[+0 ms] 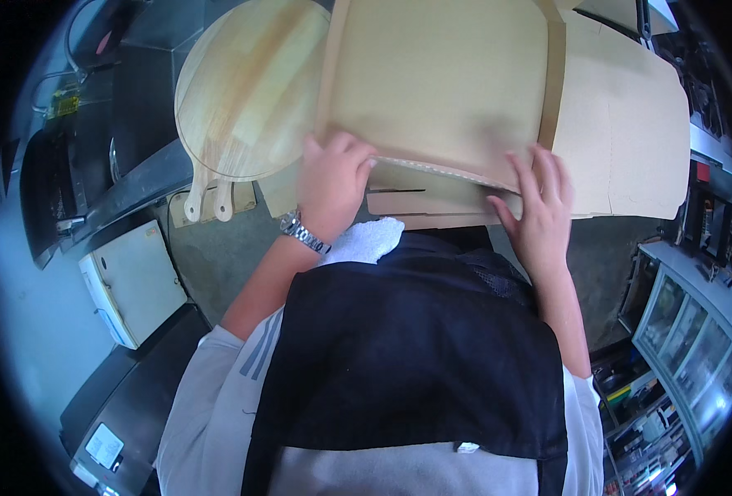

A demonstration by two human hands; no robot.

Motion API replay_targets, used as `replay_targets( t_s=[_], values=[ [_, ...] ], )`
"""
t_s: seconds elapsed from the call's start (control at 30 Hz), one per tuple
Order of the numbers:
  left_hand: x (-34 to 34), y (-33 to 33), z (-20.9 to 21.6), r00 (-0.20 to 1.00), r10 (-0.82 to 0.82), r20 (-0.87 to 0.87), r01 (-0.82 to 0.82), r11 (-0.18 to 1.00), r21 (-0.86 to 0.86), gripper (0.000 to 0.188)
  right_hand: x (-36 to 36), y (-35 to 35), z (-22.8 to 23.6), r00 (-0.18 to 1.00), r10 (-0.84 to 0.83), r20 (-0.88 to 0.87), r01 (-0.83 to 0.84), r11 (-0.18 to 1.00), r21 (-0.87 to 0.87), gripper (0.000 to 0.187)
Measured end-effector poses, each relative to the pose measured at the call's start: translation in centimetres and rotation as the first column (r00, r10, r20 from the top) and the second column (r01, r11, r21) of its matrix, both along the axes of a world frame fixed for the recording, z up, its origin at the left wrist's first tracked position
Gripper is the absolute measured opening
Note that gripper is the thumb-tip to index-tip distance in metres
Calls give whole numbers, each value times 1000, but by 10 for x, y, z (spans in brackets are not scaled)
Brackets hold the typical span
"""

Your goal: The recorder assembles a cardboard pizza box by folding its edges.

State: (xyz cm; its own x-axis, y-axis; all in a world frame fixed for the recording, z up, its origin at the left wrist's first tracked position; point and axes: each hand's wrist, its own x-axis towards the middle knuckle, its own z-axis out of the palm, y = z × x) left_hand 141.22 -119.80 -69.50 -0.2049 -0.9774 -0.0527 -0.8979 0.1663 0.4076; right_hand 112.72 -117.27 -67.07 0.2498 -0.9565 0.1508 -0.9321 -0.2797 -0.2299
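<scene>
A shallow brown cardboard box (444,74) lies open in front of me, its near wall partly folded up. At its near left corner my left hand (331,183), with a metal watch on the wrist, has its fingers bent round the cardboard. My right hand (544,207) is at the near right corner, fingers and thumb apart and slightly blurred. The right end of the folded flap (440,169) reaches the space by that thumb; whether the fingers press on it, I cannot tell.
Left of the box lie round wooden boards (246,91) with short handles, overlapping. Flat cardboard (622,124) extends to the right. A white towel (364,241) rests against my dark apron. A glass-fronted cabinet (688,331) stands at right, a white box (135,281) at left.
</scene>
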Motion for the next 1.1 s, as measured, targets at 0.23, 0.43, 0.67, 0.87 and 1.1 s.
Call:
replay_targets(
  t_s=[0.23, 0.43, 0.67, 0.87, 1.1],
  values=[
    [0, -3, -3, 1000, -12, 16, 12, 1000, -3, 13, 16, -23, -24, 940, 166, 296, -237, 946, 222, 20],
    [13, -11, -15, 996, -38, -86, 35, 999, -35, 12, 13, -32, -33, 936, 214, 279, -277, 937, 213, 18],
    [50, -14, -34, 931, -146, -335, 91, 980, -174, 26, 14, -34, -26, 930, 199, 310, -293, 909, 295, 17],
    [57, -15, -33, 849, -44, -526, -36, 989, -142, 20, 12, -37, -25, 926, 192, 327, -298, 900, 317, 17],
    [67, -22, -29, 873, -90, -479, 67, 996, -64, 11, 11, -37, -27, 931, 164, 326, -275, 902, 333, 16]
  ],
)
